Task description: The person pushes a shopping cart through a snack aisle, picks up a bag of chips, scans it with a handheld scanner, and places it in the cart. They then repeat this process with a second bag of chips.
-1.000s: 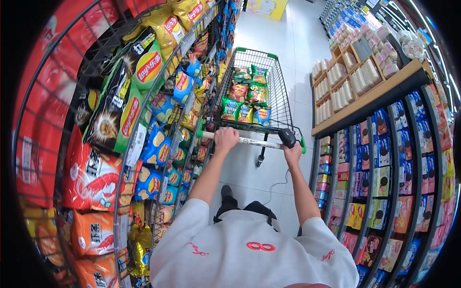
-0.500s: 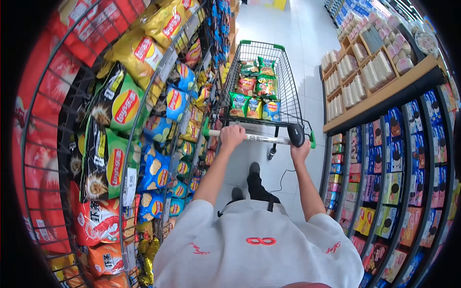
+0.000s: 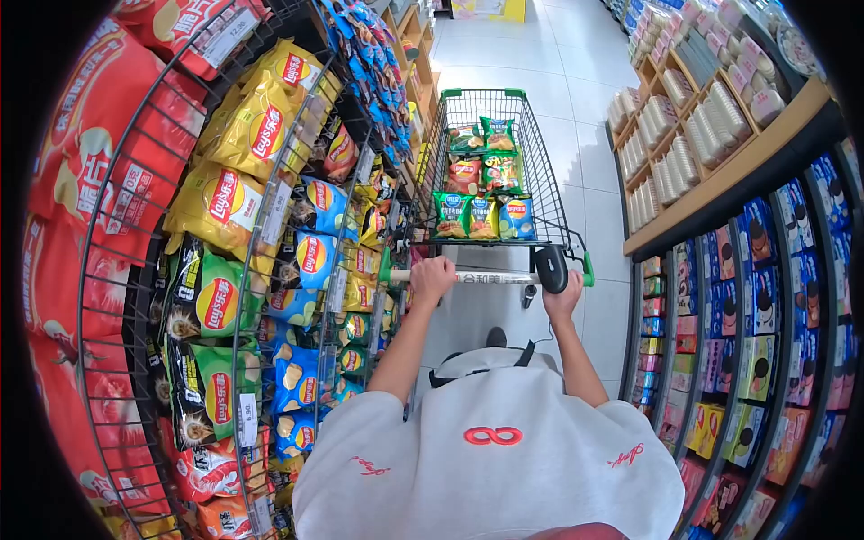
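My left hand (image 3: 433,279) is wrapped round the left part of the shopping cart's white handle (image 3: 493,278). Near the other end, my right hand (image 3: 562,301) grips the handle beside a black rounded device (image 3: 552,269) that partly covers its fingers. The wire shopping cart (image 3: 560,193), with green corner pieces, stands ahead of me. Several bags of chips lie in rows in it, among them a green bag (image 3: 451,214), a yellow-green bag (image 3: 482,219), a blue bag (image 3: 516,219) and a red bag (image 3: 463,175).
Wire shelves of chips line my left, with yellow Lay's bags (image 3: 219,206) and large red bags (image 3: 126,189) close by. On my right are boxed snacks (image 3: 760,301) below a wooden divided display (image 3: 688,148). The tiled aisle floor (image 3: 499,49) runs forward.
The shelves on both sides have slid back toward me in view as I moved forward with the cart. Both hands have kept their hold on the handle.
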The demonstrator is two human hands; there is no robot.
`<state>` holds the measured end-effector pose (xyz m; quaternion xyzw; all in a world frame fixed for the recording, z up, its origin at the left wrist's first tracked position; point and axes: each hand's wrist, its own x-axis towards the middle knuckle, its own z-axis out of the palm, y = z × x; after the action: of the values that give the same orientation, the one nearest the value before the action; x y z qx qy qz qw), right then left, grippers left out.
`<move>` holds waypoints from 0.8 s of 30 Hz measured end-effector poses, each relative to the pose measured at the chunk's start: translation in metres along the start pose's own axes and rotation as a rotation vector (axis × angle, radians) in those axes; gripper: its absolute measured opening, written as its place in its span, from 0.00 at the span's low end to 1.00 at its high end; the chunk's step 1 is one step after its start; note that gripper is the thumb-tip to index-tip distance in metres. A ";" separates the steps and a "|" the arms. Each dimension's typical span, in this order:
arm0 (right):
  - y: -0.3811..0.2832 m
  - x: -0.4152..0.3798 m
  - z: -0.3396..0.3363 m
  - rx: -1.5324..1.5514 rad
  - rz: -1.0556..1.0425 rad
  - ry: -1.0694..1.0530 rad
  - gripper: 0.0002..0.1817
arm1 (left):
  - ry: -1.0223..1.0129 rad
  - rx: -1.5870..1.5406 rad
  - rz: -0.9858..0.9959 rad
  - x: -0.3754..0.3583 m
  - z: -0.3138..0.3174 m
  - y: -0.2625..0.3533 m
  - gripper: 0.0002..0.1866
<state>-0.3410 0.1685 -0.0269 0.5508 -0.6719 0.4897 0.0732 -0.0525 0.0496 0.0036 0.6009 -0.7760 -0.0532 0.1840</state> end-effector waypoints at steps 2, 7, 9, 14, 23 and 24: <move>0.012 0.006 0.009 -0.020 -0.024 -0.007 0.12 | -0.013 0.007 -0.009 0.013 0.004 0.002 0.18; 0.021 0.031 0.024 -0.022 0.047 -0.026 0.11 | -0.051 0.014 -0.038 0.042 0.007 0.008 0.19; 0.026 0.041 0.030 -0.010 0.061 -0.025 0.11 | -0.043 -0.006 -0.031 0.052 0.012 0.007 0.19; 0.049 0.053 0.040 0.002 0.100 -0.054 0.10 | -0.101 -0.052 -0.009 0.068 0.021 0.009 0.21; 0.051 0.052 0.025 0.002 0.191 -0.139 0.09 | -0.105 -0.079 0.031 0.051 0.018 0.017 0.19; 0.052 0.048 0.023 0.008 0.203 -0.145 0.08 | -0.105 -0.078 0.026 0.047 0.017 0.018 0.19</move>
<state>-0.3914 0.1147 -0.0376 0.5141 -0.7259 0.4562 -0.0277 -0.0843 0.0074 0.0033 0.5794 -0.7898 -0.1126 0.1670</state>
